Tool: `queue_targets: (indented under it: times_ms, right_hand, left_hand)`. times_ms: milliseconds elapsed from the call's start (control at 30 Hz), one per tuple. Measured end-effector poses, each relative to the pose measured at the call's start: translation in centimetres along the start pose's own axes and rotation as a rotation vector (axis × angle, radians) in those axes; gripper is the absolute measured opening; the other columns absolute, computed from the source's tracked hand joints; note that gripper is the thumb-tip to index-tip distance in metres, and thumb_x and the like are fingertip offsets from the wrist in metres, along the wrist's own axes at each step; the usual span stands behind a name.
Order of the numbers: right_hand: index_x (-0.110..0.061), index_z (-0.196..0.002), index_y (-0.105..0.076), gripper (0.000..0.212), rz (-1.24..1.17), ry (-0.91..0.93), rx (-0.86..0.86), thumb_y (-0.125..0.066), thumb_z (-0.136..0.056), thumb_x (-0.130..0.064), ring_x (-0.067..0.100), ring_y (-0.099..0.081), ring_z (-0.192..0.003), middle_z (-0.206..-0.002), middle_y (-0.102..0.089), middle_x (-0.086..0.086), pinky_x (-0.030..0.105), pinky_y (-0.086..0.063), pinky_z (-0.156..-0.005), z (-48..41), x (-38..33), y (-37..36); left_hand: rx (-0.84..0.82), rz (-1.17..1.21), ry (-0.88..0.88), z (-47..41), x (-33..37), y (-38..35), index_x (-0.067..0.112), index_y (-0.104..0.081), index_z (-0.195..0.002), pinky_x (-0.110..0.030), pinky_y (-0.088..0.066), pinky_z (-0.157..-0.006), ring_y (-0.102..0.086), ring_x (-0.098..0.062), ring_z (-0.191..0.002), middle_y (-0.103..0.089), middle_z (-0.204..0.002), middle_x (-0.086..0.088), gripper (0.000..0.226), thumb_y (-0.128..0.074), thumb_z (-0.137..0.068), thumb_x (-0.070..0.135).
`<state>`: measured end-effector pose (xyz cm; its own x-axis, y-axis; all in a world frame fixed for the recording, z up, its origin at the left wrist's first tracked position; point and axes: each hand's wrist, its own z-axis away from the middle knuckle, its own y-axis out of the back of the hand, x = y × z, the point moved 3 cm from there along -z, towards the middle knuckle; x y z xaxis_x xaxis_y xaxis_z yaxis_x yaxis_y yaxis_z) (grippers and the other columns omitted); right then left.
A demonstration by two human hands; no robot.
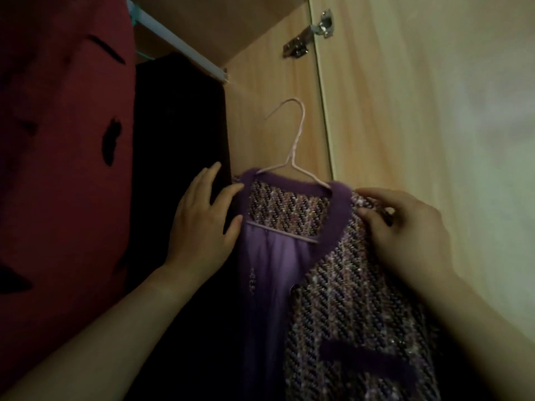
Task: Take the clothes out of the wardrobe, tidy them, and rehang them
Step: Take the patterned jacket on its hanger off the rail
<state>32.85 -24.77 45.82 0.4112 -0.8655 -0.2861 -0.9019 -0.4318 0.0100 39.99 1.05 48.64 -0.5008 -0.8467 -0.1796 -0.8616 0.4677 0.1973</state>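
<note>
At the far left of the frame a red garment (pixel 63 169) with black marks fills the wardrobe opening, and just right of it a dark garment (pixel 179 125) hangs in shadow. Both sit under the white rail (pixel 179 44) running across the upper left, so they look not yet dealt with.

The left hand (pixel 199 224) lies against the left shoulder of the purple tweed jacket (pixel 356 299), fingers nearly straight, with forefinger and thumb touching the collar edge. I cannot tell whether it truly pinches the cloth.

The jacket sits on a thin pink wire hanger (pixel 295 146) at mid-frame. Its hook stands free in front of the wardrobe's side panel, below the rail and touching nothing.

The right hand (pixel 405 235) has curled fingers pinching the tweed at the right shoulder. The door (pixel 419 111) stands open at the right.

To my eye this jacket is out and mid-tidying, with shoulders being squared. Hooking it back remains, then the other garments.
</note>
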Motion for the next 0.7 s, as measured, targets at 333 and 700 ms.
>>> queue_targets:
  times_ms: [333, 700]
  right_hand:
    - [-0.038, -0.105, -0.067, 0.023, 0.181, -0.038, 0.041, -0.064, -0.085, -0.026, 0.016, -0.062, -0.085, -0.092, -0.066, -0.01, 0.037, -0.051, -0.075, 6.4, 1.3, 13.4]
    - [-0.037, -0.111, -0.061, 0.025, 0.436, 0.02, -0.148, -0.061, -0.089, -0.027, 0.003, -0.058, -0.087, -0.093, -0.059, -0.018, 0.027, -0.048, -0.074, 11.8, 3.7, 29.0]
  left_hand:
    - [-0.06, 0.239, -0.038, 0.1, 8.8, 0.3, 0.021, -0.052, -0.131, -0.064, -0.015, -0.107, -0.042, -0.026, -0.13, -0.05, -0.137, -0.006, 0.053, -0.026, -0.09, 0.042]
    - [-0.2, 0.849, -0.101, 4.1, 24.0, -1.7, 0.024, -0.058, -0.101, -0.041, -0.049, -0.074, -0.061, -0.029, -0.089, -0.065, -0.095, -0.005, 0.038, -0.031, -0.092, 0.049]
